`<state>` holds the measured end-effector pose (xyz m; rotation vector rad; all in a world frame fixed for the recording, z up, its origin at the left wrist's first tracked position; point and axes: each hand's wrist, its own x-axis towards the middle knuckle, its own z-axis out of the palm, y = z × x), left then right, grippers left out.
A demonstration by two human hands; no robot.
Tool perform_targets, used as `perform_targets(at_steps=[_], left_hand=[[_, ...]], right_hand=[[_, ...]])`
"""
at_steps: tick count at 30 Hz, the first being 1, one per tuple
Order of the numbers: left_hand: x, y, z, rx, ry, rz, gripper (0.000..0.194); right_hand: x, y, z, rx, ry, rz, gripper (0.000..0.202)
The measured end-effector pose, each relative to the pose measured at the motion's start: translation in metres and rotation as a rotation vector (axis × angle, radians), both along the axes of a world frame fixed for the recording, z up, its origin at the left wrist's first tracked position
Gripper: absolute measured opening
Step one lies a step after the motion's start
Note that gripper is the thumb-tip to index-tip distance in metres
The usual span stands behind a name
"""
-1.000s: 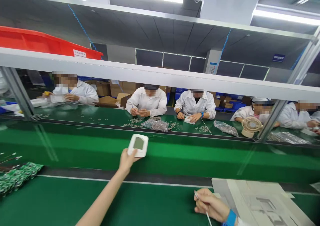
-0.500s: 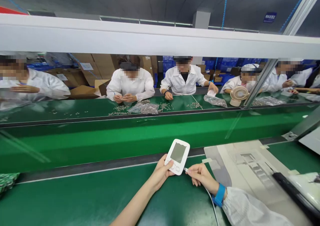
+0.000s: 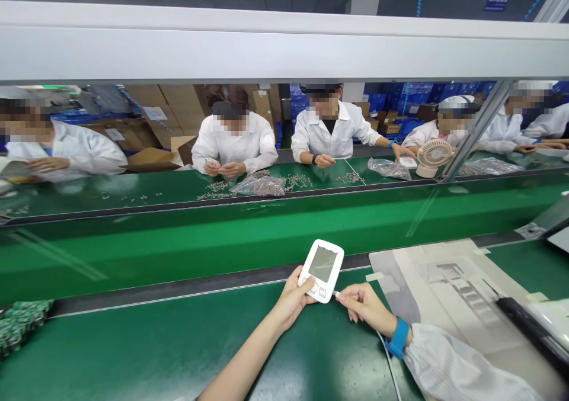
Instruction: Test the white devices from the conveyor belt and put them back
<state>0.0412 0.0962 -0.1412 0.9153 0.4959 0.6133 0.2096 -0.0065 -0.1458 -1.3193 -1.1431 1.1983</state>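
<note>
My left hand is closed around the lower left side of a white handheld device, its thumb lying on the front near the buttons. The device has a grey, blank-looking screen and is tilted to the right. Between the pinched fingers of my right hand is the plug end of a white cable. The plug tip is at the device's lower right edge; whether it sits inside a socket I cannot tell. The cable trails down from under my right wrist, which wears a blue band, to the bottom of the view.
A taped paper sheet lies on the right of the green bench, with a black pen-like tool on it. Green circuit boards are piled at left. Beyond the green conveyor belt, several co-workers sit near bags of small parts and a fan.
The plug in my right hand has come closer to the device's edge. The whole view has shifted slightly. Across the belt, a co-worker's hand has lowered a white piece to the bench.
</note>
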Motion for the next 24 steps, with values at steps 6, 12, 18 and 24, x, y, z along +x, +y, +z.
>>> perform_targets(at_steps=[6, 12, 18, 24], left_hand=[[0.000, 0.000, 0.001, 0.022, -0.007, -0.012, 0.031], [-0.002, -0.001, 0.005, 0.036, -0.003, -0.017, 0.032], [-0.003, -0.002, 0.011, 0.028, -0.016, -0.044, 0.029], [-0.002, -0.006, 0.012, 0.061, -0.003, -0.038, 0.027]], right_hand=[[0.000, -0.001, 0.004, 0.000, -0.049, 0.006, 0.035], [-0.001, -0.002, 0.006, -0.029, -0.047, 0.010, 0.035], [-0.002, -0.001, 0.009, -0.055, -0.021, 0.017, 0.037], [-0.003, -0.002, 0.010, -0.048, -0.025, 0.026, 0.038]])
